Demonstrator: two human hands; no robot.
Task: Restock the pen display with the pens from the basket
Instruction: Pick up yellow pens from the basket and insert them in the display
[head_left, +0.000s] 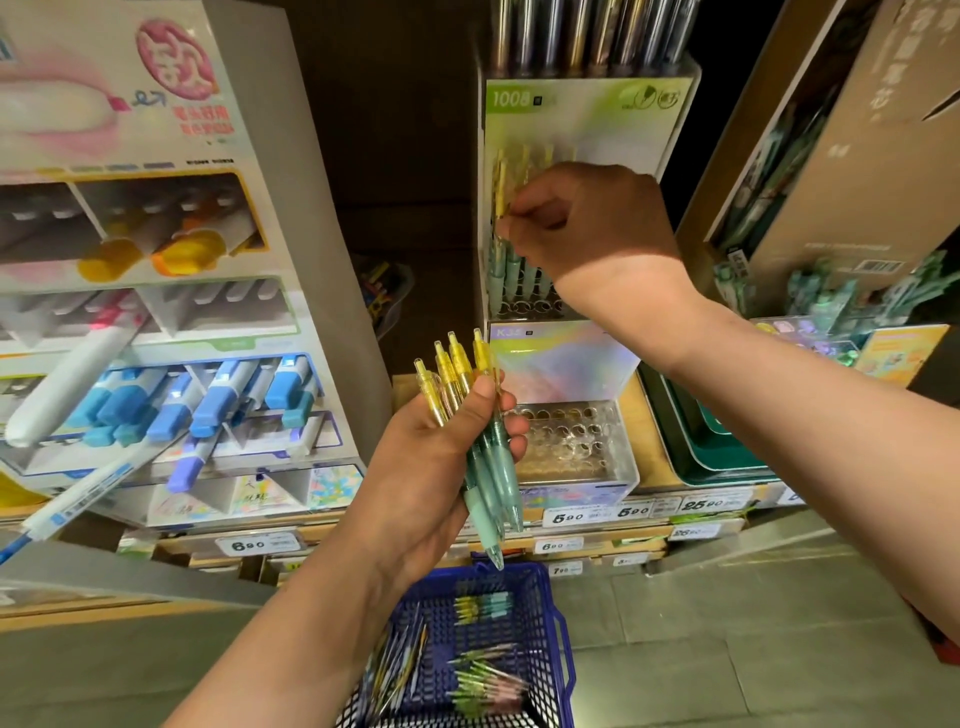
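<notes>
1. Reaching up, the right hand (587, 228) pinched one yellow pen (500, 189) at the pen display (587, 114).
2. The left hand (431, 467), fingers curled, gripped a pen bundle (454, 371) above the basket (545, 603).

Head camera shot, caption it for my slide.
Right hand slots a pen into the display; left hand grips spare pens above the basket.

Wooden shelf (652, 441): marker display (171, 322) on the left, clear pen holder (571, 447) in the centre, stacked green trays (711, 447) on the right, all standing directly on it. Price tags (569, 517) line its front edge. Tiled floor (701, 649) below carries the blue basket (543, 597).
</notes>
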